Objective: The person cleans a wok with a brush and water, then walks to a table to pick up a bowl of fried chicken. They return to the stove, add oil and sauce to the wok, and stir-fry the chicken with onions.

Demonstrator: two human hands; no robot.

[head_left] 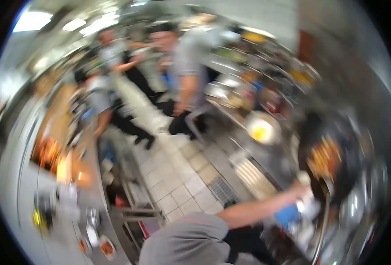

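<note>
My left arm, in a grey sleeve, reaches to the right. At its end my left hand point(299, 189) is closed around a white cloth point(307, 195) at the near edge of a dark wok point(348, 150); motion blur hides the fingers' detail. Orange and yellow food point(324, 159) lies in the wok. A metal ladle point(323, 225) rests with its head by the food, its long handle running down out of the frame. My right hand is not visible.
A white bowl with yellow contents point(263, 128) stands left of the wok, near a ridged metal tray point(253, 174). Several containers line the back. Three people point(191, 66) stand along the tiled aisle point(173, 176). A long counter point(85, 176) runs on the left.
</note>
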